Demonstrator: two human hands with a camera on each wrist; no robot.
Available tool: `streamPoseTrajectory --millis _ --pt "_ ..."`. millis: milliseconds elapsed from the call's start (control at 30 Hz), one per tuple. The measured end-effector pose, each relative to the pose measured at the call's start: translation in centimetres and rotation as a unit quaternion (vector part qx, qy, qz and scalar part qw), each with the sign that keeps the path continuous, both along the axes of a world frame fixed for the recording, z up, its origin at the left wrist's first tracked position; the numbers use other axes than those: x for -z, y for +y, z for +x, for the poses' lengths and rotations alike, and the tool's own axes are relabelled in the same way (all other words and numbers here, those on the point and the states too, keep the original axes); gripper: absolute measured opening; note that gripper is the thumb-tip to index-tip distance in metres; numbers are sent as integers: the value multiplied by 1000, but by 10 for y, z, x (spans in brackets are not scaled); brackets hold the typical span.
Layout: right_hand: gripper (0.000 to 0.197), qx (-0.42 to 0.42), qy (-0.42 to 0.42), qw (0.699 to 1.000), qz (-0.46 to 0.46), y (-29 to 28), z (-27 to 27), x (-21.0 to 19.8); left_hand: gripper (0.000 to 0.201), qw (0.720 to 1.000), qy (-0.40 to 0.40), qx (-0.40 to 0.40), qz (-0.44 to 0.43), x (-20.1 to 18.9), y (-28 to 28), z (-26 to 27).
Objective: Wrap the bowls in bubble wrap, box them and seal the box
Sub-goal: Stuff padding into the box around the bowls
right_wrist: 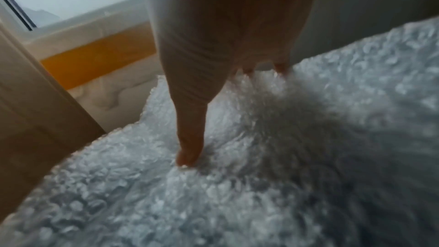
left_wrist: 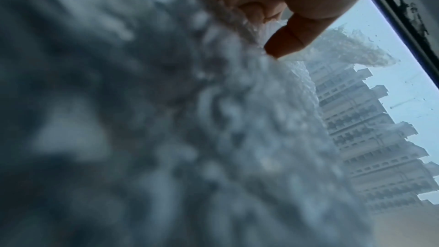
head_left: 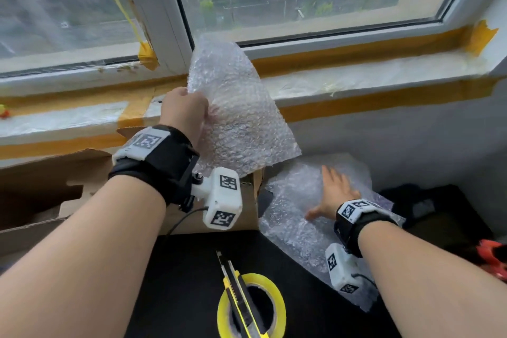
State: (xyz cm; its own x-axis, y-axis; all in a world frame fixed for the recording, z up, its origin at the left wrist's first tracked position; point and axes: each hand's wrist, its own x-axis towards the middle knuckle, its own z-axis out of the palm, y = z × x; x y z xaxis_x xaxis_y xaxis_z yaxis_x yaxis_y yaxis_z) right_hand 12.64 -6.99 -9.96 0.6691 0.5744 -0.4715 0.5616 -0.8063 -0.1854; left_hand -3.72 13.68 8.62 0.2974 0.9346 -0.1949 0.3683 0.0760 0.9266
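My left hand [head_left: 189,110] pinches the edge of a clear bubble wrap sheet [head_left: 241,115] and holds it up in front of the window, over the open cardboard box [head_left: 90,186]. In the left wrist view the thumb [left_wrist: 292,40] presses on the raised sheet [left_wrist: 190,119]. My right hand [head_left: 332,195] lies flat, fingers spread, on a second bubble wrap sheet [head_left: 296,230] spread on the dark table right of the box. The right wrist view shows straight fingers [right_wrist: 190,138] pressing that sheet [right_wrist: 261,185]. No bowl is visible.
A yellow tape roll [head_left: 251,307] lies at the front of the black table [head_left: 186,282] with a yellow-and-black utility knife [head_left: 238,293] across it. An orange-red object [head_left: 492,258] sits at the right edge. The taped window sill [head_left: 356,82] runs behind.
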Motion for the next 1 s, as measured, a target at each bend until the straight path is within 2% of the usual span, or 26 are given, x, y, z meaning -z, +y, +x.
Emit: streamPoseTrajectory --millis 133,267,467,567,600,767,800,900,933,1000 --pt "125 -2 -49 999 4 3 -4 1 18 1000 -21 -9 -1 1 3 3" --pt "98 17 -62 998 4 1 -16 2 15 1000 -4 5 10 0 -1 3" --pt "48 66 -14 998 7 -2 -47 -1 16 1000 7 28 10 -5 -6 -2" --pt "23 56 16 998 0 -4 -64 -4 17 999 16 39 4 -7 -10 -7" --pt "22 52 26 998 2 -6 -69 -5 18 999 15 40 1 -7 -11 -7" --pt "45 70 79 994 14 -8 -86 -14 19 999 -2 40 -1 -6 -12 -10" --pt "52 61 54 997 4 -9 -87 -17 19 999 0 41 0 -7 -13 -11" --pt "73 -19 -93 995 -35 -12 -85 -27 20 998 1 55 0 -7 -14 -13" --pt "73 -36 -108 993 -42 -13 -83 -28 21 998 1 59 2 -6 -13 -13" --pt "67 -26 -55 997 -45 -18 -77 -24 20 998 -2 63 5 -4 -11 -14"
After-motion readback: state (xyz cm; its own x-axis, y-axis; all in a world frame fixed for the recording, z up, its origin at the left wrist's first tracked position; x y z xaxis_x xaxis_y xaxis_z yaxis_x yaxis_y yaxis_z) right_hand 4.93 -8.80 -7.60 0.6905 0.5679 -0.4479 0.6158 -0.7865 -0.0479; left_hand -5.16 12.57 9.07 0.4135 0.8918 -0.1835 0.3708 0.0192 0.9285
